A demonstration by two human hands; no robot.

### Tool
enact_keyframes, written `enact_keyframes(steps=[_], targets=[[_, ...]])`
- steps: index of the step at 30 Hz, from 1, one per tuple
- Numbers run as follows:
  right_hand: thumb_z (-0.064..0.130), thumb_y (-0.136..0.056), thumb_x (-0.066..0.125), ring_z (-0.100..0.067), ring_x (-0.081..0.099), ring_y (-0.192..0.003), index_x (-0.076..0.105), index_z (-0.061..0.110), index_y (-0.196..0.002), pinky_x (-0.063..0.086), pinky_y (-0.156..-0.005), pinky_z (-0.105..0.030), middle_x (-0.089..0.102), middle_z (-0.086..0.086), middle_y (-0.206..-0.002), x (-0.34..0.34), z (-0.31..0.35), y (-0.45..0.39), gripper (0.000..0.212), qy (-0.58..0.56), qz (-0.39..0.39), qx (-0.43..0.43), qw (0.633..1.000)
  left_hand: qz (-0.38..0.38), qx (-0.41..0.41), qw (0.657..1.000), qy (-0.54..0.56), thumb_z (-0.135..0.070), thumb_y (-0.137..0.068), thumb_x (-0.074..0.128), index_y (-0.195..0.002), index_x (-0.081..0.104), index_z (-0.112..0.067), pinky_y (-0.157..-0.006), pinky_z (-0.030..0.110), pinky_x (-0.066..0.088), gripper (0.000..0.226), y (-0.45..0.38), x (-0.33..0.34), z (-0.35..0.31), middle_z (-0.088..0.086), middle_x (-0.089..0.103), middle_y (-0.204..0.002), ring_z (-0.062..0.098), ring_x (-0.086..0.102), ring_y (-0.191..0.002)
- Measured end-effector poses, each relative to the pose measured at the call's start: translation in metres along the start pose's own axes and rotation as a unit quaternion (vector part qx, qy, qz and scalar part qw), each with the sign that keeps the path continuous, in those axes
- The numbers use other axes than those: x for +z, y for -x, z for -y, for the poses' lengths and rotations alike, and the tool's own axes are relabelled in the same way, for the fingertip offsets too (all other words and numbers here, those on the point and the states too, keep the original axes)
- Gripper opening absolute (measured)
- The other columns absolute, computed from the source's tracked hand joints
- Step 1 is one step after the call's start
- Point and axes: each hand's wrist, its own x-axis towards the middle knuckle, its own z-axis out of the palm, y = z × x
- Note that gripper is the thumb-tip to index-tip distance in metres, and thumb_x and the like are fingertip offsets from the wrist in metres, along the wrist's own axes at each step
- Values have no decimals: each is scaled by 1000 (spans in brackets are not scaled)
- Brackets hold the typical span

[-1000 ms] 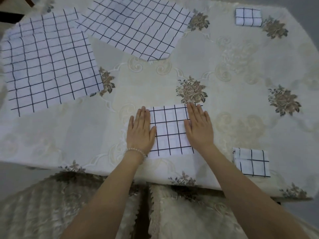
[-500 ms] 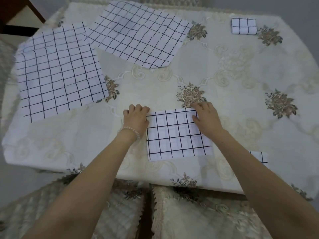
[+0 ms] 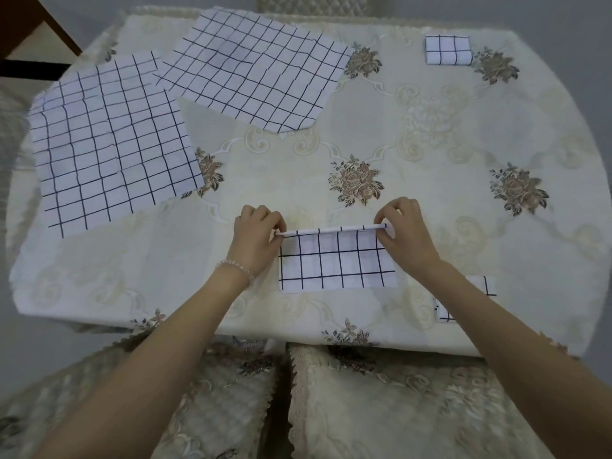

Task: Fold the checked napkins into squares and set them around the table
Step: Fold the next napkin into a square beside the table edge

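1. Head view: I see the left hand (image 3: 256,235) and right hand (image 3: 405,231) each pinching a far corner of the half-folded napkin (image 3: 336,265), lifted slightly off the tablecloth (image 3: 430,154).
2. Two unfolded napkins (image 3: 109,150) lie far left; a folded napkin (image 3: 447,50) sits far right.

Both forearms reach in from 6 o'clock, converging toward centre. Left hand (image 3: 256,235) at 9 o'clock of the napkin (image 3: 336,260), right hand (image 3: 405,231) at 3 o'clock; each has fingers curled, pinching a far corner, knuckles up.
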Motion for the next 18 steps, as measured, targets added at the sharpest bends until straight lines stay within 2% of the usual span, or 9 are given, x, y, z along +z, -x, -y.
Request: enact_keyframes(steps=[5, 10, 13, 16, 18], targets=[[-13, -70, 64, -25, 43, -95, 57, 4, -86, 37, -76, -29, 52, -12, -96, 0, 3, 47, 25, 8, 13, -35, 999, 14, 62, 998, -27, 5, -61, 73, -75, 59, -15, -67, 30, 29, 28, 44, 11, -7, 0, 55, -74, 18, 35, -79], [-14, -68, 65, -25, 43, -93, 59, 5, -86, 36, -76, -30, 55, -13, -93, 15, -2, 73, 26, 45, 44, -56, 996, 48, 98, 991, -81, 5, -55, 75, -76, 60, -16, -65, 29, 32, 34, 69, 28, -2, -1, 55, -75, 19, 37, -78], [-17, -65, 65, -26, 45, -93, 61, 4, -85, 41, -78, -34, 56, -13, -93, 22, -3, 80, 30, 69, 51, -61, 994, 63, 121, 985, -110, 8, -53, 75, -78, 61, -16, -68, 31, 30, 38, 75, 33, 2, 1, 56, -77, 20, 38, -78], [-19, -61, 64, -30, 49, -96, 63, 4, -88, 45, -82, -38, 57, -12, -95, 27, -2, 85, 36, 88, 71, -36, 993, 83, 121, 981, -127, 9, -49, 76, -81, 61, -16, -69, 30, 27, 43, 80, 35, 4, 0, 56, -79, 19, 38, -79], [-13, -64, 62, -30, 48, -97, 64, 5, -92, 48, -84, -42, 57, -11, -96, 25, 0, 87, 33, 90, 86, -30, 992, 75, 111, 983, -127, 11, -47, 75, -82, 63, -15, -70, 29, 29, 45, 82, 35, 3, 0, 58, -81, 19, 39, -80]])
